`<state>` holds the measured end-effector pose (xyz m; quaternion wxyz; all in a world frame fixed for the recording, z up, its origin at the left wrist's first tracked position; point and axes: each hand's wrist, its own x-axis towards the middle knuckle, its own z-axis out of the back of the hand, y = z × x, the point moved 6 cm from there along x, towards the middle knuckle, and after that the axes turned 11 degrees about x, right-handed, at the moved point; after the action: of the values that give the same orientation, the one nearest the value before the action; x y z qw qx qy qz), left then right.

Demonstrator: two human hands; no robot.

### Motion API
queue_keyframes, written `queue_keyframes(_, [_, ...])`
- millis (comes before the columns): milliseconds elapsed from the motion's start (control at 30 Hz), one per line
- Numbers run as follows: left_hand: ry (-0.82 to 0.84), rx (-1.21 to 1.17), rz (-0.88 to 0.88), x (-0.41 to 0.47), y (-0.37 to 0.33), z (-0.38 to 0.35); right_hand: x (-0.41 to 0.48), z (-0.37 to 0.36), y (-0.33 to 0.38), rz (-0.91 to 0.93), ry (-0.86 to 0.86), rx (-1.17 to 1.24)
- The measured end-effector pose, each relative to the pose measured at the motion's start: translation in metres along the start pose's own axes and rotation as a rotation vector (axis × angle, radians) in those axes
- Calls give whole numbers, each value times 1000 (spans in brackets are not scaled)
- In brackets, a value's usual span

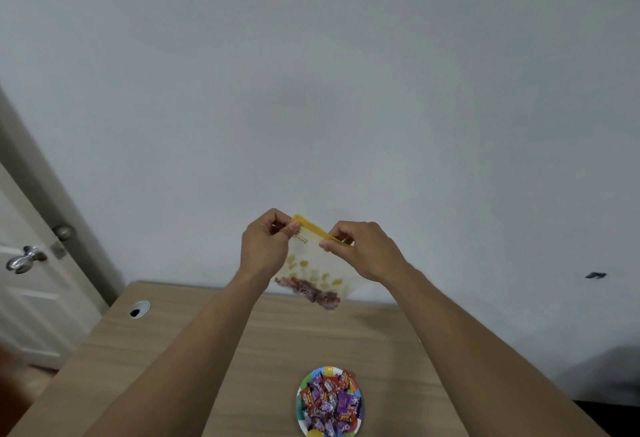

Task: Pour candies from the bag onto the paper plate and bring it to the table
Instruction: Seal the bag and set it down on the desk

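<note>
My left hand [265, 244] and my right hand [360, 249] both pinch the yellow top edge of the bag [320, 263], held above the table [173, 350]. Some candies [308, 293] are inside it. The paper plate [302, 388] is on the table, full of candies.

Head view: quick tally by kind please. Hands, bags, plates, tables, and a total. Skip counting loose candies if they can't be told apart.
Hands: 2, left hand and right hand, both pinching the top of the bag
Bags: 1, bag, some candies remaining inside
Plates: 1, plate, piled with candies, too many to count
Tables: 1, table
Total: 5
</note>
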<state>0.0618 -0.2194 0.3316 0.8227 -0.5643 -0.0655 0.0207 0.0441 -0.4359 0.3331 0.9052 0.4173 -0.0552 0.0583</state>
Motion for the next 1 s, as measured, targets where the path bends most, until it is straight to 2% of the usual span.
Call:
queue_keyframes(433, [-98, -119, 122, 20, 25, 26, -5, 5, -19, -6, 1, -16])
queue_keyframes(833, [-144, -108, 200, 20, 58, 29, -16, -7, -39, -5, 34, -114])
queue_keyframes(1000, [-141, -117, 242, 19, 75, 28, -20, -15, -37, 31, 58, -271])
